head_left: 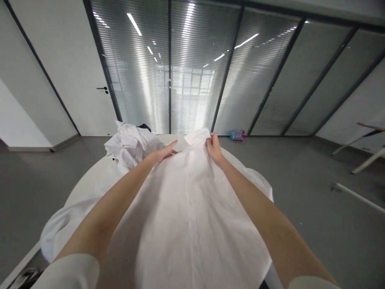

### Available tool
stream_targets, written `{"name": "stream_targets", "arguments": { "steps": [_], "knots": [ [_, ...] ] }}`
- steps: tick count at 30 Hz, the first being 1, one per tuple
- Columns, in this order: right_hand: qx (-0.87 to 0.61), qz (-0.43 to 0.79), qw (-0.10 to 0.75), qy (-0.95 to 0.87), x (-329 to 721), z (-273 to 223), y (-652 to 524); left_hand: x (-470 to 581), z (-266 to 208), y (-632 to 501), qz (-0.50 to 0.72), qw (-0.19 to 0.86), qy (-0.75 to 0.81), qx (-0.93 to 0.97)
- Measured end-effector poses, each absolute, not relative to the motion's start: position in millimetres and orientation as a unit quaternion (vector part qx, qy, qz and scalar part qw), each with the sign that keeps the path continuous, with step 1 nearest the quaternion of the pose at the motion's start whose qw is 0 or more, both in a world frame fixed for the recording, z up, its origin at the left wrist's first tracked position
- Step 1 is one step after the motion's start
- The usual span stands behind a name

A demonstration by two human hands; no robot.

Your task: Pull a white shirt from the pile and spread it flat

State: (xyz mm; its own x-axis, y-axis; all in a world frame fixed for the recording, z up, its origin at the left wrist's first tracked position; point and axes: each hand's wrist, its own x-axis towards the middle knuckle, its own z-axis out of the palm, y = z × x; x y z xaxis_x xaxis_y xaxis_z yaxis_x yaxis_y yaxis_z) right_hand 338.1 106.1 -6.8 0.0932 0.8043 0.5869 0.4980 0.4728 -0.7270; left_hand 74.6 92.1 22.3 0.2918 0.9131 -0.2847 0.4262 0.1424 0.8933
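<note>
A white button-up shirt point(189, 208) lies spread flat on a round white table point(90, 180), collar at the far end. My left hand point(162, 152) rests flat on the shirt near the left side of the collar, fingers stretched out. My right hand point(214, 146) pinches the right side of the collar point(197, 137) between thumb and fingers. Both forearms reach across the shirt. A sleeve point(60, 224) hangs off the table's left edge.
A crumpled heap of white clothes point(130, 144) with something dark behind it sits at the table's far left. Grey floor surrounds the table. A glass wall with blinds stands behind, a small teal and pink object point(237, 135) at its foot. White furniture legs point(361, 160) lie at right.
</note>
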Motion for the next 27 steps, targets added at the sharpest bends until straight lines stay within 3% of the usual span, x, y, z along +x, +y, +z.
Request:
{"name": "stream_targets", "arguments": {
  "steps": [2, 7, 11, 18, 21, 25, 27],
  "knots": [
    [-0.508, 0.207, 0.544, -0.635, 343, -19, 107, 76, 15, 95, 0.196, 0.624, 0.527, 0.543],
    [-0.503, 0.285, 0.563, -0.591, 339, -32, 108, 70, 7, 98, 0.212, 0.668, 0.485, 0.523],
    [-0.405, 0.328, 0.637, -0.568, 326, 7, 113, 65, 18, 108, 0.251, 0.704, 0.443, 0.496],
    [-0.351, 0.351, 0.627, -0.6, 313, 51, 137, 71, 26, 116, 0.252, 0.699, 0.419, 0.522],
    [-0.462, 0.283, 0.565, -0.622, 320, 38, 150, 69, 16, 130, 0.315, 0.592, 0.447, 0.592],
    [-0.666, 0.123, 0.335, -0.655, 324, 2, 156, 70, -12, 149, 0.338, 0.3, 0.586, 0.672],
    [-0.708, 0.103, 0.251, -0.652, 321, -18, 153, 75, -28, 154, 0.311, 0.247, 0.615, 0.681]
  ]
}}
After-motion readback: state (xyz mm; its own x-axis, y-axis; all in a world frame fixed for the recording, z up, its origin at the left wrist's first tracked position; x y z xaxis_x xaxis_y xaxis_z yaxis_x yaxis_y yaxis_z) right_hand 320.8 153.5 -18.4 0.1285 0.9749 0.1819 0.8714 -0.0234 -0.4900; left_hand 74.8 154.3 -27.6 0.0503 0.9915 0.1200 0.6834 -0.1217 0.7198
